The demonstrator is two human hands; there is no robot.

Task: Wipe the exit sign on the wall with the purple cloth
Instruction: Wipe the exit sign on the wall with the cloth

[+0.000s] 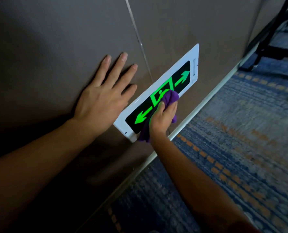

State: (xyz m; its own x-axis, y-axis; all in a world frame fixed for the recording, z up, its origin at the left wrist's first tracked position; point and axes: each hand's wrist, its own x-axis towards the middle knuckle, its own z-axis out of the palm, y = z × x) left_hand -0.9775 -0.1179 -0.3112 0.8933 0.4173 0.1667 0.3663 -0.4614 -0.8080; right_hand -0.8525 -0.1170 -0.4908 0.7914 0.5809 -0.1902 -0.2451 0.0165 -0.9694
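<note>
The exit sign is a white-framed black panel low on the brown wall, with glowing green arrows left and right and a running-figure symbol in the middle. My right hand presses the bunched purple cloth against the sign's middle, covering part of the symbol; a loose end of the cloth hangs below the hand by the sign's lower corner. My left hand lies flat on the wall just left of the sign, fingers spread, holding nothing.
A vertical seam divides the brown wall panels above the sign. A pale skirting strip runs along the wall's foot. Blue carpet with orange marks covers the floor. Black furniture legs stand at the upper right.
</note>
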